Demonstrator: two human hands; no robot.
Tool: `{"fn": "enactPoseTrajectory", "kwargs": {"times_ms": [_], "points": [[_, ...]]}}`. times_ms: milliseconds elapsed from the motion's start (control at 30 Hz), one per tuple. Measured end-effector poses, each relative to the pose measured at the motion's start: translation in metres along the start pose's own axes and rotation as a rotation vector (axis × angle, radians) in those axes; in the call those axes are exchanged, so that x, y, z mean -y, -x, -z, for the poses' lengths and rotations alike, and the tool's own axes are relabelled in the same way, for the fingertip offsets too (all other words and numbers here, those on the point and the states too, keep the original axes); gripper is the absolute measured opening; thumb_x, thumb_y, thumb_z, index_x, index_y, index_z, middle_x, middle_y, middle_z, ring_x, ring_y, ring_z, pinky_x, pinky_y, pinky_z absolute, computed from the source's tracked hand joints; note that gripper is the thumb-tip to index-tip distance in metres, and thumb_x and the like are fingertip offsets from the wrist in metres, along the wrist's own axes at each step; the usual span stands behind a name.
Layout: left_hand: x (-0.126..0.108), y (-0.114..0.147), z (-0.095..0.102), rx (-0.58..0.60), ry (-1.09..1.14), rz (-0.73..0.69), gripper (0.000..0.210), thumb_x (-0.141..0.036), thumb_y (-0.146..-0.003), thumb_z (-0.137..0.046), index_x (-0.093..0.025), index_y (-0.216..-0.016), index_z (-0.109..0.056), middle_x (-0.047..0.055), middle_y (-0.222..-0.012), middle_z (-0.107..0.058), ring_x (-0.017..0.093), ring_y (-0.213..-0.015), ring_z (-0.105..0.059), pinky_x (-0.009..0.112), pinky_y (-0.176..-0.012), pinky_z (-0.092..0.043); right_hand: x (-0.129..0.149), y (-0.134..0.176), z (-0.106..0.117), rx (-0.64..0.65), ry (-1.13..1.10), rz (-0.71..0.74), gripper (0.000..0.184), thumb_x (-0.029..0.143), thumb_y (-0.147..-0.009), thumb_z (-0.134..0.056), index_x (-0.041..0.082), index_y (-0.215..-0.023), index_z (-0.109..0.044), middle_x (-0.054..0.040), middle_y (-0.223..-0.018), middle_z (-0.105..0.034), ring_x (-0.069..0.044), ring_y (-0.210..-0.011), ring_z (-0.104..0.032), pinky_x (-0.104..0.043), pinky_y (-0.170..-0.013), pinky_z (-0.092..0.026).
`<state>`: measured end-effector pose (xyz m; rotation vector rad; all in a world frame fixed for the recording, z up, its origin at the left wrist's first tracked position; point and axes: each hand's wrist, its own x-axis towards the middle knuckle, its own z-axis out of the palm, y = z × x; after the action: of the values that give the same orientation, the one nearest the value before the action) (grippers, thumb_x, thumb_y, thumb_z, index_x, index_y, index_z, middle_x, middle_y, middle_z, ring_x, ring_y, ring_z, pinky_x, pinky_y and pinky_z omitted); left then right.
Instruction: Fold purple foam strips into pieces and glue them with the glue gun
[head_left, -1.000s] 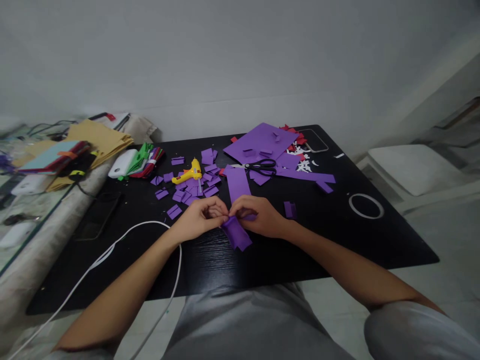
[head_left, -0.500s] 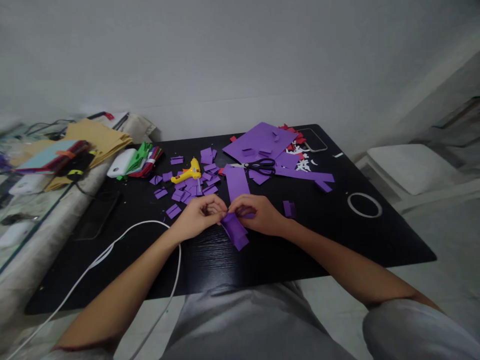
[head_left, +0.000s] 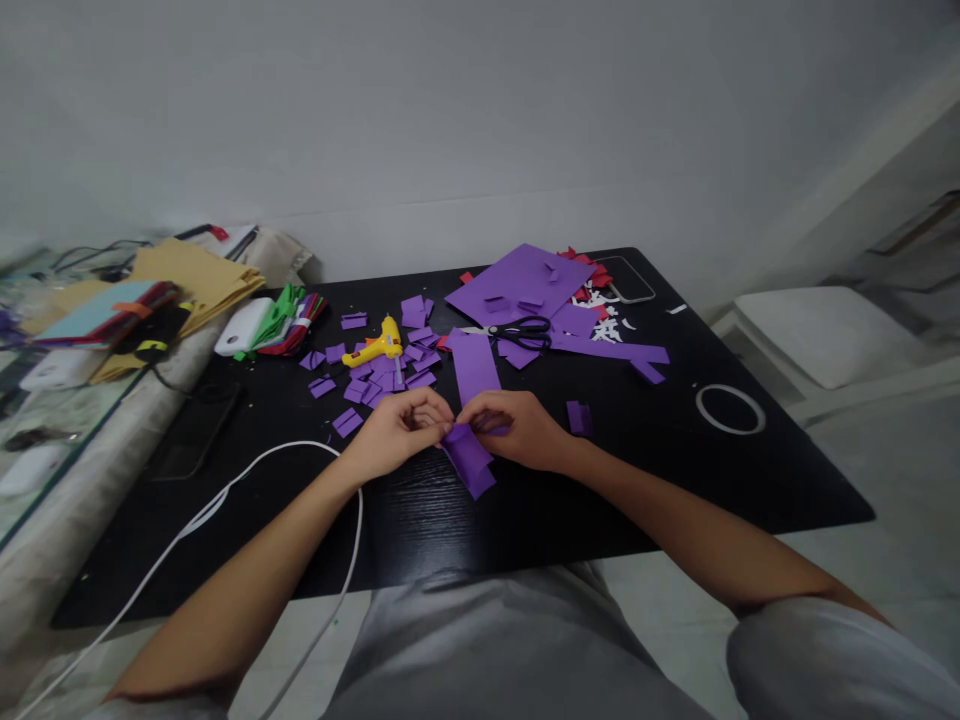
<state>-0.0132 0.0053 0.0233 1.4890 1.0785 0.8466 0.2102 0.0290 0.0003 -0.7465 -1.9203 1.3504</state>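
Note:
Both of my hands pinch one folded purple paper strip [head_left: 469, 462] above the front half of the black table. My left hand [head_left: 403, 430] grips its upper left end between thumb and fingers. Right beside it, my right hand [head_left: 517, 428] is closed on the upper edge, with fingertips almost meeting the left ones. The strip's lower end hangs toward me. Behind my hands lies a longer flat purple paper strip [head_left: 475, 368], partly hidden by them. Black-handled scissors [head_left: 517, 330] rest across its far end. A small folded purple piece [head_left: 579, 418] lies right of my right hand.
A yellow glue gun [head_left: 376, 345] lies among several small folded purple pieces [head_left: 346, 422]. A large purple sheet [head_left: 517, 278] is at the back, near red and white scraps [head_left: 609, 325]. A white cable [head_left: 277, 447] loops by my left forearm. A tape ring [head_left: 730, 410] sits right.
The folded strip's lower end has shifted very slightly. Both hands keep their pinch in nearly the same place.

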Motion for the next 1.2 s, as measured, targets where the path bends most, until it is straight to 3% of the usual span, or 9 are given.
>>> {"fn": "enactPoseTrajectory", "kwargs": {"times_ms": [300,600,900,1200], "points": [[-0.0066,-0.0002,0.0041,0.071,-0.02,0.017,0.011,-0.021,-0.08,-0.067,-0.014,-0.089,-0.066,-0.001,-0.067,-0.064,0.01,-0.058,-0.06,0.022,-0.058,-0.046,-0.0015,0.0014,-0.0013,-0.011,-0.047,-0.007,0.019,0.027,-0.081,-0.077,0.019,-0.097,-0.077,-0.0057,-0.097,-0.075,-0.018,-0.085,-0.072,-0.031,-0.082,-0.059],[-0.002,-0.0008,0.0062,0.216,-0.086,0.159,0.017,-0.028,-0.081,-0.072,-0.013,-0.081,-0.064,-0.002,-0.062,-0.064,0.01,-0.056,-0.062,0.02,-0.058,-0.047,-0.0021,0.0013,-0.0021,0.021,-0.02,0.012,0.02,0.021,-0.078,-0.076,0.017,-0.097,-0.077,-0.0057,-0.096,-0.076,-0.017,-0.082,-0.073,-0.028,-0.079,-0.06],[-0.0058,0.0013,0.0053,0.201,-0.054,0.101,0.015,-0.026,-0.086,-0.069,-0.013,-0.08,-0.065,-0.002,-0.061,-0.065,0.009,-0.054,-0.061,0.019,-0.056,-0.047,-0.0049,0.0006,-0.003,0.002,-0.197,-0.055,0.028,0.031,-0.075,-0.083,0.016,-0.097,-0.074,-0.0042,-0.087,-0.077,-0.016,-0.081,-0.074,-0.028,-0.08,-0.059],[-0.0069,0.0019,0.0049,0.195,-0.095,0.074,0.012,-0.023,-0.083,-0.069,-0.013,-0.078,-0.064,-0.003,-0.06,-0.063,0.009,-0.054,-0.059,0.018,-0.056,-0.046,-0.0023,0.0024,-0.003,0.001,-0.116,-0.018,0.021,0.028,-0.079,-0.079,0.017,-0.096,-0.074,-0.0031,-0.085,-0.076,-0.015,-0.078,-0.074,-0.025,-0.077,-0.059]]}}
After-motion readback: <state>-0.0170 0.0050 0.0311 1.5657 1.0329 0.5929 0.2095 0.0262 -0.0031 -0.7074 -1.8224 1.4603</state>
